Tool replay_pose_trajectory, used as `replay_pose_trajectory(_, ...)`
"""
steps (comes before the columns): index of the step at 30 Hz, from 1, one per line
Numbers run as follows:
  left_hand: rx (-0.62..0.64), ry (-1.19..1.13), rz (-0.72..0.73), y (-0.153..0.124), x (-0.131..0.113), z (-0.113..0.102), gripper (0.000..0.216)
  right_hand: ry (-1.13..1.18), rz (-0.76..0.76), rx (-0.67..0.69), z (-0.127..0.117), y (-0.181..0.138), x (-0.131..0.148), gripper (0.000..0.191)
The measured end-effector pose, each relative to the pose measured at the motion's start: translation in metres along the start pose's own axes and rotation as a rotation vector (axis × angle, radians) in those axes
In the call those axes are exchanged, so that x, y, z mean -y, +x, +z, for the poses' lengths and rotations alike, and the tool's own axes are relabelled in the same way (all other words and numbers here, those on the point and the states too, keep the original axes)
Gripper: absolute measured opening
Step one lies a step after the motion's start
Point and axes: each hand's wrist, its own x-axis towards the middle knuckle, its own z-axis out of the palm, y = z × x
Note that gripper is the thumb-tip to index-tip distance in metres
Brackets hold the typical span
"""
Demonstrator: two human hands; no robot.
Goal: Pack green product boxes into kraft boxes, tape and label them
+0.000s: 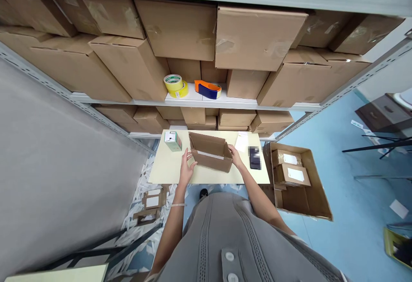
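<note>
An opened cardboard box [210,159] lies on the pale yellow table [170,170], with a white strip along its front edge. My right hand [236,156] grips the box by its right end, the fingers partly hidden behind the cardboard. At the left end my left hand [186,167] has its thumb and fingers apart, close beside the box; whether the fingertips touch it is hard to make out. A small white and green carton [173,141] stands on the table left of the box. To the right lie a white paper [241,141] and a dark phone [255,158].
Shelves [231,102] packed with cardboard boxes rise behind the table. Yellow tape rolls [175,85] and an orange and blue tape dispenser [207,89] sit on one shelf. A large carton [317,187] holding parcels stands at right on the floor. Paper scraps [138,200] litter the left floor.
</note>
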Motion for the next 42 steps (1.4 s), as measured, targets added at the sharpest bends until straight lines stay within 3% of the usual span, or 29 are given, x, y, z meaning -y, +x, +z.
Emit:
replay_pose_trajectory(3, 0.075, 0.037, 0.022, 0.003, -0.003, 0.007, 0.077, -0.059, 0.039, -0.037, -0.001, 0.004, -0.002, 0.036)
replay_pose_trajectory(7, -0.020, 0.130, 0.029, 0.008, -0.001, 0.008, 0.069, -0.060, 0.129, -0.103, -0.012, -0.004, -0.003, 0.039)
replay_pose_trajectory(10, -0.084, 0.153, 0.037, 0.017, -0.001, 0.000, 0.063, -0.054, 0.150, -0.148, -0.027, -0.025, -0.001, 0.042)
replay_pose_trajectory(13, -0.058, 0.147, 0.056, 0.030, -0.003, -0.011, 0.064, -0.061, 0.167, -0.193, -0.035, -0.055, 0.005, 0.044)
replay_pose_trajectory(19, 0.049, 0.134, 0.075, 0.044, -0.006, -0.010, 0.057, -0.059, 0.146, -0.097, -0.011, -0.097, 0.025, 0.052)
replay_pose_trajectory(23, 0.036, 0.110, 0.030, 0.035, -0.010, 0.003, 0.057, -0.119, 0.111, -0.040, 0.001, -0.092, 0.036, 0.059)
replay_pose_trajectory(30, 0.063, 0.130, 0.023, 0.008, -0.023, 0.010, 0.056, -0.312, 0.099, -0.079, -0.015, -0.076, 0.039, 0.057)
replay_pose_trajectory(36, 0.070, 0.301, 0.015, -0.006, -0.028, 0.007, 0.027, -0.431, 0.056, -0.022, -0.015, -0.075, 0.047, 0.056)
replay_pose_trajectory(42, 0.098, 0.359, 0.087, -0.009, -0.028, -0.002, 0.017, -0.548, 0.028, -0.008, -0.011, -0.069, 0.050, 0.065)
